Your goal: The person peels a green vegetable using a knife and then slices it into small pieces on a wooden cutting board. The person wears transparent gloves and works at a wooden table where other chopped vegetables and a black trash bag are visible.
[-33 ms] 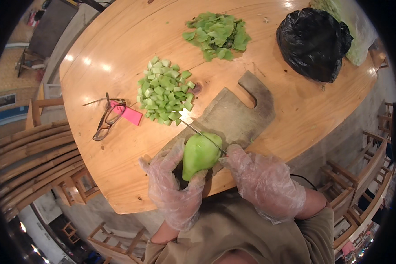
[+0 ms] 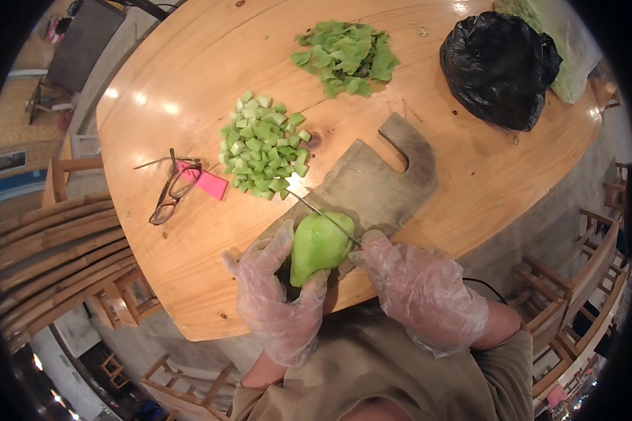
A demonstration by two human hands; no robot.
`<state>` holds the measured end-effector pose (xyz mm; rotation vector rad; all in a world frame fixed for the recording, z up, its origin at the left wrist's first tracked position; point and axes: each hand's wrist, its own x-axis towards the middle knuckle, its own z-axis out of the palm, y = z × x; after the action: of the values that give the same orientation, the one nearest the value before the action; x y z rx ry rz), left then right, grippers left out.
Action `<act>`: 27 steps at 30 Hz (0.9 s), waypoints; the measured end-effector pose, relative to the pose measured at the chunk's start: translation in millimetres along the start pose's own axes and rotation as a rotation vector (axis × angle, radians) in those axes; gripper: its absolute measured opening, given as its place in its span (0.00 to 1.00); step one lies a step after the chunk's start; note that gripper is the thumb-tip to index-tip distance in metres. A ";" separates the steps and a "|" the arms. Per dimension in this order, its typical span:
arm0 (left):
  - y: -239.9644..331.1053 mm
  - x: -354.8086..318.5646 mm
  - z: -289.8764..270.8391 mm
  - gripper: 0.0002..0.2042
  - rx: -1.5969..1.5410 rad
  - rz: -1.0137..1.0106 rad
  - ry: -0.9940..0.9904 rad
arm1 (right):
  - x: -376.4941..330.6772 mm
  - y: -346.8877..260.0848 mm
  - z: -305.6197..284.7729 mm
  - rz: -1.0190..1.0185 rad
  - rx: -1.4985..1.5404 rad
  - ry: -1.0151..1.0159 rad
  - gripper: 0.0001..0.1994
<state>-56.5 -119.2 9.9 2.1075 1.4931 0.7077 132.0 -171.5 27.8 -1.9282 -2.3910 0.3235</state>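
My left hand [image 2: 279, 288], in a clear plastic glove, curls round a peeled green chayote [image 2: 318, 245] at the near end of the wooden cutting board [image 2: 372, 182]. A thin knife [image 2: 324, 215] lies with its blade across the top of the chayote, tip pointing up and left. Its handle is hidden in my right hand [image 2: 411, 277], which is gloved the same way and closed on it. Beyond the knife tip, a heap of pale green chayote cubes [image 2: 260, 144] rests on the wooden table [image 2: 189, 281].
Farther back lies a pile of thin green peelings [image 2: 347, 56]. A knotted black plastic bag [image 2: 500, 70] stands at the far right, beside a clear bag of green produce [image 2: 574, 63]. Eyeglasses [image 2: 172, 191] and a pink slip [image 2: 209, 184] sit at the left. Wooden chairs [image 2: 572, 274] surround the table.
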 end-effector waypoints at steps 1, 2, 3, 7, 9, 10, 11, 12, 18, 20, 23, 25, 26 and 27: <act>0.3 -0.4 1.1 0.28 -0.003 -0.012 0.009 | -0.2 0.3 -3.9 -0.007 -0.001 -0.017 0.18; -0.3 -0.8 1.8 0.28 -0.014 -0.002 0.023 | -0.4 0.6 -6.1 -0.015 -0.003 -0.035 0.17; -1.3 -1.2 2.2 0.28 -0.026 0.008 0.037 | -2.6 1.0 -6.2 -0.007 0.072 -0.035 0.15; -1.9 -3.9 3.4 0.28 -0.055 0.022 0.017 | -12.8 -0.1 -0.2 0.011 0.179 -0.033 0.11; -2.1 -3.6 3.1 0.28 -0.077 -0.010 0.007 | -12.9 -1.5 2.8 0.017 0.150 -0.006 0.10; -1.4 -2.3 2.3 0.28 -0.085 -0.020 0.006 | -11.9 -0.8 2.8 0.021 0.139 0.017 0.10; -0.5 -1.2 1.6 0.28 -0.065 -0.001 0.004 | -10.7 -0.1 3.3 0.025 0.127 0.040 0.10; 0.3 -0.2 1.0 0.27 -0.046 0.018 0.003 | -8.5 0.7 5.6 0.037 0.195 0.010 0.09; -2.2 -2.1 2.0 0.27 -0.018 0.036 0.021 | 7.2 -6.2 2.1 0.107 0.280 0.013 0.05; -5.3 -5.5 4.0 0.27 0.002 0.032 0.045 | 8.6 -7.7 -1.0 0.168 0.295 -0.092 0.04; -8.5 -7.2 3.9 0.28 0.014 0.044 0.067 | -6.6 -10.5 7.0 0.154 0.186 -0.027 0.03; -10.3 -8.5 3.2 0.28 0.010 0.044 0.058 | -19.6 -7.9 1.7 0.142 0.153 0.006 0.04; -11.4 -8.9 1.3 0.29 0.006 0.058 0.060 | -23.7 -6.7 0.1 0.131 0.149 0.032 0.04; -11.1 -8.9 0.8 0.29 0.003 0.073 0.062 | -25.9 -3.1 -1.6 0.097 0.161 0.032 0.04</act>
<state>-66.4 -124.3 1.1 2.1698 1.4571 0.8048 134.9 -197.0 32.3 -1.9638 -2.1822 0.4708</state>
